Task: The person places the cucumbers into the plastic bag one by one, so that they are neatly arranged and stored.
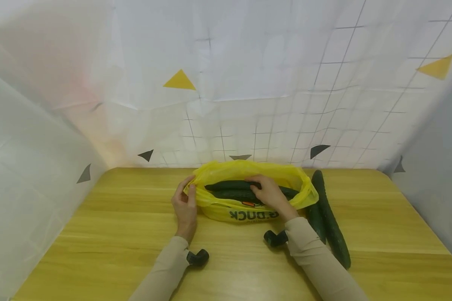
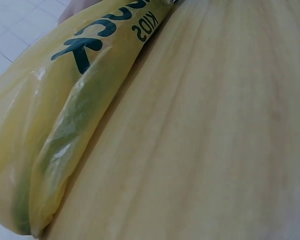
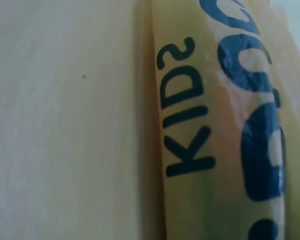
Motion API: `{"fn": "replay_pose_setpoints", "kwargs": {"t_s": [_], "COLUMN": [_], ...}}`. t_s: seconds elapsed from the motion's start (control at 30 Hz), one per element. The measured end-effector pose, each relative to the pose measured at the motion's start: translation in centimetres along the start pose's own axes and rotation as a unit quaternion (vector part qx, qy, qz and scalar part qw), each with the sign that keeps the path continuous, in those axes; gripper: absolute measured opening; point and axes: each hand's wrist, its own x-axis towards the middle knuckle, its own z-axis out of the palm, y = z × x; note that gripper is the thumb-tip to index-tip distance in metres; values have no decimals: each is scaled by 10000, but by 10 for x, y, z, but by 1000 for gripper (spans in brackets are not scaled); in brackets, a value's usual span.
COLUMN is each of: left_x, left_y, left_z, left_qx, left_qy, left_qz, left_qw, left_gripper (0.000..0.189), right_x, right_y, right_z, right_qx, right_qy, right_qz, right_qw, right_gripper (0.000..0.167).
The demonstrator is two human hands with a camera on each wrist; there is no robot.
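As I look out through the head camera, a wood-grained surface [image 1: 98, 234] spreads wide below me, yellowish, its far corners rounded. Behind it hangs white sheeting [image 1: 248, 50], creased and ruled with dark grid lines toward the right, and paler side walls [image 1: 19, 167] slope in from both sides. Two yellow triangles [image 1: 180, 81] sit on the back sheeting, with dark triangular marks [image 1: 147, 155] lower down, near the surface's far edge. Near that edge lies a yellow plastic bag [image 1: 214, 213], its mouth spread and dark lettering across its near side. My left hand [image 1: 184, 209] pinches the rim at the bag's left end between thumb and fingers. My right hand [image 1: 269, 192] reaches into the mouth, its fingers curled on the upper cucumber [image 1: 226, 185]; a lower cucumber [image 1: 229, 195] lies against it, nearer me, also in the bag. To the right of the bag, two loose cucumbers [image 1: 335, 230] lie side by side on the surface, one partly hidden by my sleeve [image 1: 316, 255].

From the left wrist, I see the bag slanting down the left side, green showing through the plastic, and streaky, pale wood filling the right. Faint grid lines cross the pale backdrop at top left.

From the right wrist, the bag's printed "KIDS" runs beside bare surface, which carries one small dark speck [image 3: 84, 76].
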Motion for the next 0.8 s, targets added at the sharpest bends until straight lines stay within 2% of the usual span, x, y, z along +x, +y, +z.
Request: {"fn": "replay_pose_setpoints", "kwargs": {"t_s": [0.33,0.8], "left_x": [1,0], "left_y": [-2,1], "left_z": [-1,-2], "left_qx": [-114,241], "left_qy": [-114,-147], "left_qz": [-133,-132], "left_qw": [9998,9995], "left_gripper": [28,27], "right_x": [-5,-15], "right_y": [-5,-14], "right_z": [-5,-19], "right_qx": [-46,339], "right_qy": [9,189], "right_qz": [14,145], "right_qw": [10000,9991], "right_gripper": [34,33]}}
